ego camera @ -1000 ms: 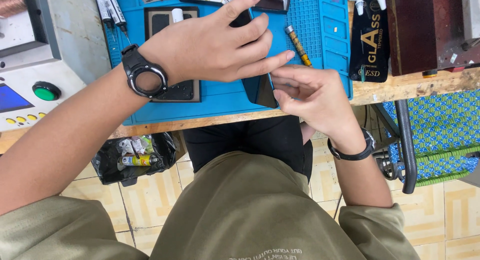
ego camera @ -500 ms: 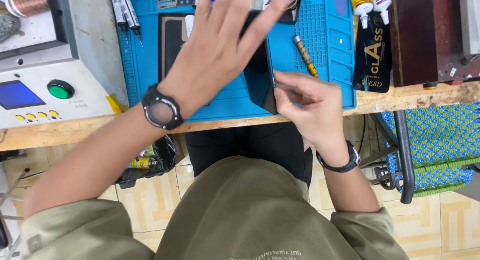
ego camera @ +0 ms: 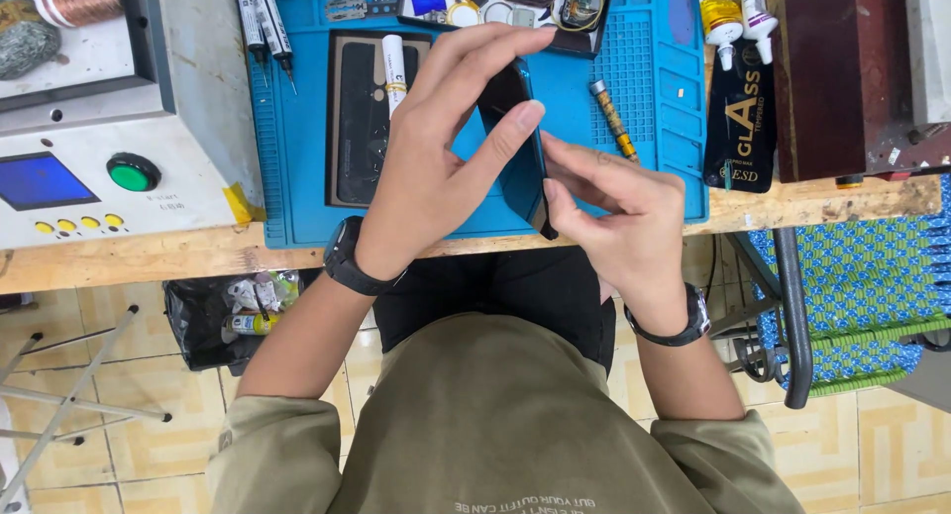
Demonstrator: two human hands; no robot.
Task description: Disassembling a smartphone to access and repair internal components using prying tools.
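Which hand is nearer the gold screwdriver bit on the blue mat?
Right. The right hand lies just below the gold screwdriver bit; the left hand, gripping the dark phone, sits further left.

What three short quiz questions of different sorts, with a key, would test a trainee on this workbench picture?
1. True or false: the dark phone lies flat on the blue mat, untouched.
2. Multiple choice: the white tube rests on A) the floor, B) the dark panel on the mat, C) the grey machine.
3. Fill in: each wrist wears a black ____.

Key
1. False: the left hand grips the phone, lifted and tilted, while the right hand puts its fingers to the lower edge.
2. B.
3. Watch: left watch, right watch.
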